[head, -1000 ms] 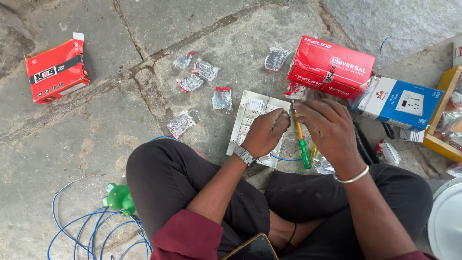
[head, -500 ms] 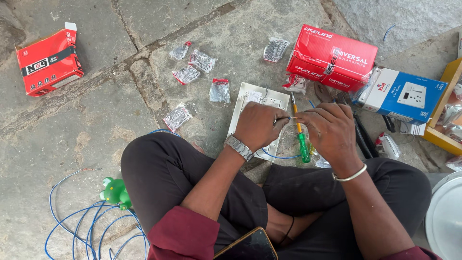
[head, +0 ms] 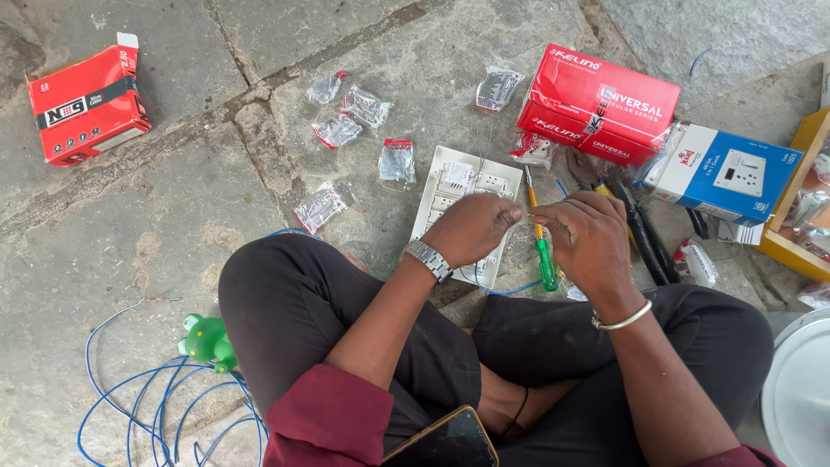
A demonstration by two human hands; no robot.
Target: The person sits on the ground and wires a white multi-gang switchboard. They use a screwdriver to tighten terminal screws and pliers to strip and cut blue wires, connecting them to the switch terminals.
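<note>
I sit cross-legged on a stone floor. A white switch plate [head: 456,186] with several modules lies in front of my knees. My left hand [head: 471,229], with a metal watch on the wrist, hovers over the plate's lower right part. My right hand [head: 590,240], with a bangle on the wrist, is just right of it. The fingertips of both hands meet and pinch a small part that is too small to identify. Under them a screwdriver [head: 546,264] with a green handle lies on the floor. A blue wire [head: 512,291] runs out from below the plate.
Several small clear packets [head: 337,131] are scattered beyond the plate. Red boxes [head: 601,104] [head: 86,104], a blue and white box [head: 735,173], dark hand tools [head: 644,233] and a yellow tray [head: 795,207] lie around. Coiled blue wire [head: 156,415] with a green object [head: 206,339] lies at left. A phone [head: 441,441] rests on my lap.
My hands have drawn together so that their fingertips meet above the screwdriver. The screwdriver and plate stay where they were.
</note>
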